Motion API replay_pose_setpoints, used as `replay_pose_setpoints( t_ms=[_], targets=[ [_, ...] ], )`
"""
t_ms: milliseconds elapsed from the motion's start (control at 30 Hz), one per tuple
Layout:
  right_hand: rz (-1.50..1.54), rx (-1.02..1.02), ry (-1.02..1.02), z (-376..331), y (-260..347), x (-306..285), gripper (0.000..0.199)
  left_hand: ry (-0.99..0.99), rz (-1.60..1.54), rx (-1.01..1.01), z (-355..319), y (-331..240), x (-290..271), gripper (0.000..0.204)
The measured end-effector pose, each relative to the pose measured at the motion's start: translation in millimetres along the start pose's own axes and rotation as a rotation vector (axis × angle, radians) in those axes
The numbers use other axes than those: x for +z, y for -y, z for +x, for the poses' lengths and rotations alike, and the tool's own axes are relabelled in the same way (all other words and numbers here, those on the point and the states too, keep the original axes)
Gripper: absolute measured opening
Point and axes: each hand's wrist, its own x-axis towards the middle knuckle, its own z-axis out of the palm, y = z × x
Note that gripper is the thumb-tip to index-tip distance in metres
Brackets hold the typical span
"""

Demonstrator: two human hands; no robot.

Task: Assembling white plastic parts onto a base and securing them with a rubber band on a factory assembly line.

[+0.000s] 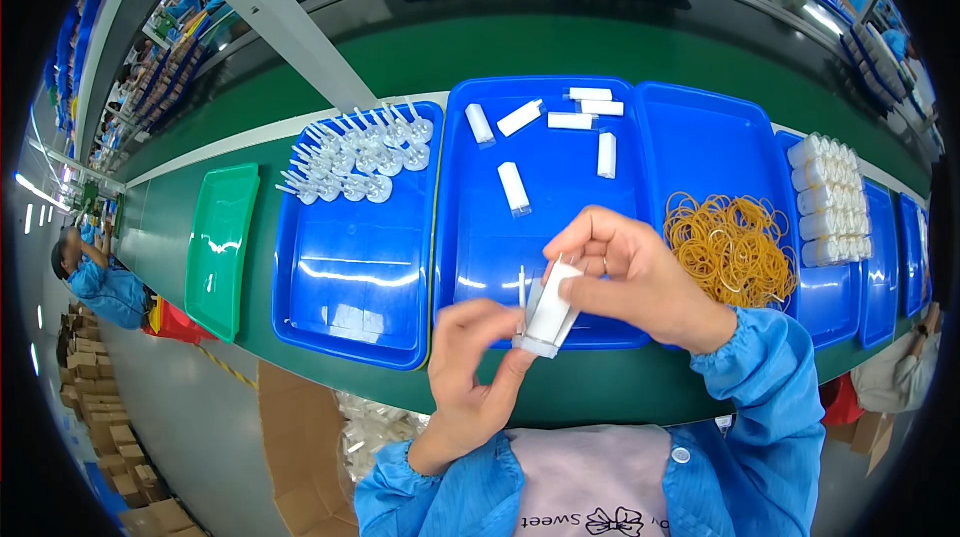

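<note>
Both hands closed on one white plastic block (pixel 552 312): left hand (pixel 475 372) pinches its base, right hand (pixel 630 272) its top, above glossy blue tray (pixel 490 237); rubber bands (pixel 728 247) heaped right

White: the small block (pixel 550 312) pinched between left hand (pixel 478 362) and right hand (pixel 628 272), plus the loose blocks (pixel 513 187) on the bright blue middle tray (pixel 480 267). Left of that tray, clear-whitish pronged pieces (pixel 355 157) on another blue tray (pixel 350 287), then a green tray (pixel 220 247). Right of it, yellow-orange rubber bands (pixel 730 247). Beneath, dark green bench top (pixel 600 387). Light blue sleeves (pixel 770 407).
</note>
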Motion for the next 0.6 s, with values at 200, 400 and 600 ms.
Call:
replay_pose_setpoints(
  t_ms=[200,400,600],
  targets=[
    [-0.277,-0.091,0.065,3,-5,-9,0.027,0.104,-0.115,-0.169,-18,24,0,0.022],
    [-1.363,-0.214,-0.362,52,1,-65,0.04,0.007,-0.064,-0.171,-11,28,-4,0.017],
    [-1.935,-0.258,-0.4,80,-29,-82,0.041,0.05,0.021,-0.103,-12,22,-3,0.014]
  ],
)
